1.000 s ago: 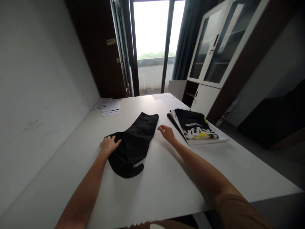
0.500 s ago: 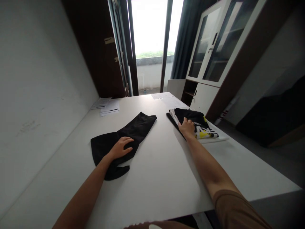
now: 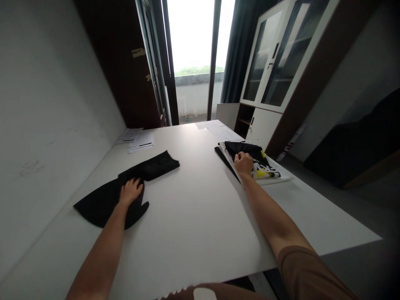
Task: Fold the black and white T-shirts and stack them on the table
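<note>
A plain black garment (image 3: 100,200) lies flat on the left of the white table (image 3: 187,229), a narrow part of it stretching toward the window. On its middle rests my left hand (image 3: 130,191), fingers spread and palm down. To the right lies a stack of folded clothes, topped by a black T-shirt (image 3: 246,148) with white lettering and yellow print. My right hand (image 3: 244,163) is at the near left side of that stack, its fingers curled closed on the top shirt. White and black cloth edges show beneath it.
Papers (image 3: 141,141) lie at the table's far left, against the wall, and more sheets (image 3: 220,130) at the far end. A glass-doored cabinet (image 3: 275,62) stands beyond the table on the right. The table's right edge runs close past the clothes stack.
My left hand has slid the black garment left, toward the wall, and its shape has shifted. The fingers of my right hand have curled in on the stack's top shirt.
</note>
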Available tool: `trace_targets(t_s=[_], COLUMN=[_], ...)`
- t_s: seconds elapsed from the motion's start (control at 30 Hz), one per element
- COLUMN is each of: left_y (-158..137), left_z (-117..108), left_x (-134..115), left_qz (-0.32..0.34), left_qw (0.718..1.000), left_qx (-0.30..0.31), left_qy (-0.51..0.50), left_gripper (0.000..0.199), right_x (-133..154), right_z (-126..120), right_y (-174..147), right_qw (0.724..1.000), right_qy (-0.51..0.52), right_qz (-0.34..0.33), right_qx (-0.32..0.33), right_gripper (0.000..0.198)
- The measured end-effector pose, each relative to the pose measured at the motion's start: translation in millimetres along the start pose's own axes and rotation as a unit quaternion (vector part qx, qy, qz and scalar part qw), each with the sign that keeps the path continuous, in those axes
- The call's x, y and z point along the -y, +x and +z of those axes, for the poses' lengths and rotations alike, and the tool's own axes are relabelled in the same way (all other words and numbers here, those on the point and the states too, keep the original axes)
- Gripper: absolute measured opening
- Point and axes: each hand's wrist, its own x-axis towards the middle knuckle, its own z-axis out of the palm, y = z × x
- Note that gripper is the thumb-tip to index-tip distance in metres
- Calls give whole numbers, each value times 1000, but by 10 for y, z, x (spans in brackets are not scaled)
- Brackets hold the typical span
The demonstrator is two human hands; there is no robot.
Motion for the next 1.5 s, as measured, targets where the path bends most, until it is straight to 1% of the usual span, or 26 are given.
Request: trace_targets(t_s=[0.07, 0.1, 0.17, 0.2, 0.27, 0.33, 0.4, 0.5, 0.53, 0.6, 0.67, 0.7, 0.77, 0.83, 0.9, 0.93, 0.97, 1.0, 1.07, 1.13, 1.17, 1.2, 1.27, 1.33, 1.4, 1.5], left_y=[-17, -34, -71, -87, -110, -125, -141, -174, -185, -206, -230, -245, -296, -388, -530, -615, -705, -795, -962, -1084, -1123, -1145, -1139, -1084, -1017, -954], left_z=[-104, -162, -275, -324, -392, -425, -450, -510, -533, -563, -552, -531, -466, -384, -293, -249, -209, -175, -138, -149, -171, -201, -274, -340, -376, -345], left_x=[359, 496, 646, 665, 642, 636, 714, 892, 914, 828, 550, 352, -104, -554, -926, -1071, -1188, -1280, -1404, -1488, -1530, -1580, -1721, -1933, -2215, -2719], left_qz=[-139, -169, -138, -113, -85, -104, -143, -215, -236, -250, -204, -152, -25, 121, 263, 320, 358, 383, 411, 433, 447, 459, 470, 472, 475, 443], left_qw=[988, 982, 981, 986, 995, 994, 987, 965, 960, 964, 979, 988, 998, 980, 934, 909, 894, 887, 885, 881, 876, 870, 864, 862, 862, 885], left_qx=[-42, -68, -126, -120, -56, 21, 69, 145, 147, 90, 3, -16, -8, 34, 69, 80, 78, 75, 66, 64, 64, 64, 50, 29, 14, -5], left_qy=[42, 57, 48, 27, -11, -11, 0, -24, -23, 0, 11, -3, -66, -152, -234, -254, -258, -247, -208, -177, -170, -168, -174, -183, -179, -139], left_gripper=[54, 52, 49, 48, 45, 43, 42, 45, 47, 50, 50, 48, 41, 38, 40, 42, 46, 52, 64, 70, 71, 69, 56, 33, 19, 26], right_x=[63, 117, 281, 390, 649, 925, 1174, 1450, 1516, 1618, 1683, 1704, 1726, 1728, 1712, 1692, 1658, 1606, 1435, 1177, 1032, 889, 655, 535, 525, 589], right_z=[-49, -66, -86, -92, -106, -134, -183, -286, -321, -385, -435, -455, -487, -503, -488, -463, -422, -366, -218, -49, 31, 105, 222, 300, 348, 390], right_y=[-30, -55, -132, -187, -337, -546, -805, -1218, -1344, -1562, -1734, -1803, -1902, -1934, -1869, -1791, -1683, -1547, -1218, -877, -728, -604, -450, -415, -456, -540], right_qw=[999, 999, 996, 993, 979, 948, 888, 753, 702, 616, 557, 530, 474, 425, 406, 418, 448, 496, 638, 776, 828, 868, 917, 940, 951, 953], right_qy=[17, 31, 68, 91, 152, 240, 350, 471, 493, 508, 504, 500, 487, 478, 495, 520, 552, 586, 616, 565, 520, 471, 387, 332, 303, 293], right_qz=[-16, -27, -58, -78, -131, -195, -264, -326, -335, -337, -325, -320, -320, -322, -301, -276, -243, -203, -122, -63, -35, -8, 41, 45, 15, -28], right_qx=[-24, -31, -28, -18, 17, 67, 140, 324, 391, 499, 575, 606, 660, 698, 707, 691, 660, 608, 445, 273, 206, 156, 90, 65, 66, 73], right_gripper=[35, 34, 33, 32, 30, 28, 26, 31, 34, 39, 41, 40, 39, 39, 39, 39, 39, 38, 36, 32, 31, 31, 30, 30, 30, 34])
